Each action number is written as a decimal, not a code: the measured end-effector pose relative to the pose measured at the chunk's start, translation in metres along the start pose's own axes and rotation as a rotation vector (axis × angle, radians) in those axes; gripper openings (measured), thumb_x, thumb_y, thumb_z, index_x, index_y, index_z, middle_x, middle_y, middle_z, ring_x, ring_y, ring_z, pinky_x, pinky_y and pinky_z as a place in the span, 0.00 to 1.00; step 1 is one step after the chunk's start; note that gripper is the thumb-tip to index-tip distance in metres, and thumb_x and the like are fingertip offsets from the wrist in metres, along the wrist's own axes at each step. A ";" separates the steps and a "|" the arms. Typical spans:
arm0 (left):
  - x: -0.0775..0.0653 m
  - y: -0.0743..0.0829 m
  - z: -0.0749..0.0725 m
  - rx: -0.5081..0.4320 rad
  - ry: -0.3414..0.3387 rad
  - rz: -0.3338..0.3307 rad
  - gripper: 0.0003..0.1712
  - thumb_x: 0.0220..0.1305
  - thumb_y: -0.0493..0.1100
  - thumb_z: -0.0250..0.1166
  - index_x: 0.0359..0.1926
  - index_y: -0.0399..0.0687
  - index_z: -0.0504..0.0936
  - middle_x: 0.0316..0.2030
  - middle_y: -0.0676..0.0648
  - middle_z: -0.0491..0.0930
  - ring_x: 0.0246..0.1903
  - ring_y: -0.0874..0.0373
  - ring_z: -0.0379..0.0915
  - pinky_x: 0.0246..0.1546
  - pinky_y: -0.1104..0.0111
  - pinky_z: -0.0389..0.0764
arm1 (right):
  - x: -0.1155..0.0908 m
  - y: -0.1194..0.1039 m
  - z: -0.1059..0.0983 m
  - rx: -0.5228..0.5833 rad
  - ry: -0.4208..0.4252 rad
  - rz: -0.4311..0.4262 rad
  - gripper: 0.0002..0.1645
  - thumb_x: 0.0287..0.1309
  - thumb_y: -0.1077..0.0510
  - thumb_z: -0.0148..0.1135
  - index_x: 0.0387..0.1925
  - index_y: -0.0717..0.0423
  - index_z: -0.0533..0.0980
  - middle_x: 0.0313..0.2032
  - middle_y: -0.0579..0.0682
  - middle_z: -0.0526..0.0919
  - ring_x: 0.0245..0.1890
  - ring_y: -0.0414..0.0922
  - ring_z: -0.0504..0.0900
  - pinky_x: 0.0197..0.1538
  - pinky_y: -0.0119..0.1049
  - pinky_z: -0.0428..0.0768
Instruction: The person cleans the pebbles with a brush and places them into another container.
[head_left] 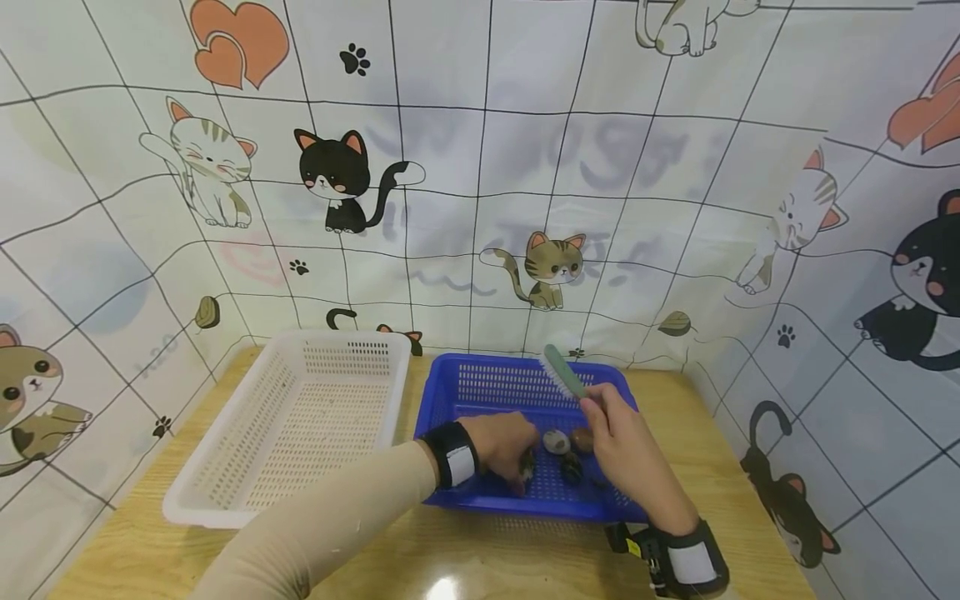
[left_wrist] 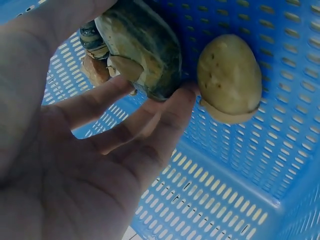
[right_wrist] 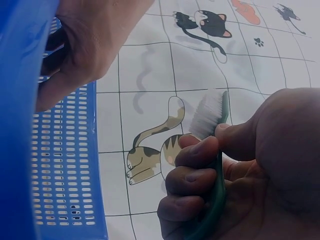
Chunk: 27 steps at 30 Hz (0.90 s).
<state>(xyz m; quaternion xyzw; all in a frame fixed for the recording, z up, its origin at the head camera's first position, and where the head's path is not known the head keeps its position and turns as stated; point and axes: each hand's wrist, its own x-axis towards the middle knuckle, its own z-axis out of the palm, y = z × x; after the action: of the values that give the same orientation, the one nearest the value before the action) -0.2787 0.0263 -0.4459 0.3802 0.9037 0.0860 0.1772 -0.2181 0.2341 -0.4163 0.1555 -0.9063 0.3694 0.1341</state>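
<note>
My left hand (head_left: 504,446) reaches down into the blue basket (head_left: 525,507). In the left wrist view its thumb and fingers grip a smooth dark green and tan stone (left_wrist: 145,45). Just beyond the fingertips lies a rounded yellowish stone (left_wrist: 230,75). My right hand (head_left: 626,442) is raised over the basket's right side, fingers curled round the handle of a green brush (head_left: 562,371). The brush's white bristles (right_wrist: 207,115) face left, apart from the stones. Between the hands, a pale mottled stone (head_left: 556,442), a brown stone (head_left: 582,439) and a dark stone (head_left: 571,468) sit in the basket.
A white perforated basket (head_left: 394,367) stands to the left of the blue one on the wooden table (head_left: 405,542). Behind and at both sides hangs a white sheet (head_left: 450,150) with cat prints and grid lines.
</note>
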 end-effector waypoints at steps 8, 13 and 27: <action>0.000 0.002 0.001 0.009 0.020 0.001 0.22 0.43 0.53 0.84 0.35 0.53 0.83 0.25 0.59 0.78 0.24 0.64 0.75 0.23 0.71 0.78 | 0.000 -0.001 0.000 -0.001 0.006 -0.002 0.15 0.81 0.51 0.44 0.55 0.56 0.70 0.29 0.50 0.69 0.25 0.45 0.71 0.22 0.36 0.72; -0.003 0.002 0.000 -0.020 0.044 0.000 0.19 0.46 0.49 0.83 0.34 0.51 0.82 0.24 0.58 0.78 0.22 0.63 0.75 0.20 0.72 0.78 | -0.001 -0.001 -0.001 0.002 -0.001 0.005 0.15 0.81 0.51 0.44 0.57 0.54 0.70 0.30 0.50 0.69 0.25 0.45 0.71 0.22 0.36 0.72; -0.011 -0.016 -0.025 -0.158 0.327 0.030 0.32 0.42 0.52 0.82 0.48 0.46 0.81 0.32 0.57 0.78 0.29 0.64 0.75 0.26 0.76 0.78 | -0.002 -0.004 -0.002 0.007 0.005 0.000 0.16 0.81 0.50 0.43 0.58 0.54 0.69 0.31 0.49 0.70 0.27 0.45 0.72 0.24 0.37 0.73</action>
<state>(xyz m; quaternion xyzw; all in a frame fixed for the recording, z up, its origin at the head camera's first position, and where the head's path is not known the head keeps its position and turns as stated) -0.2916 0.0065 -0.4242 0.3593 0.9052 0.2200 0.0561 -0.2147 0.2328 -0.4134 0.1551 -0.9047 0.3728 0.1358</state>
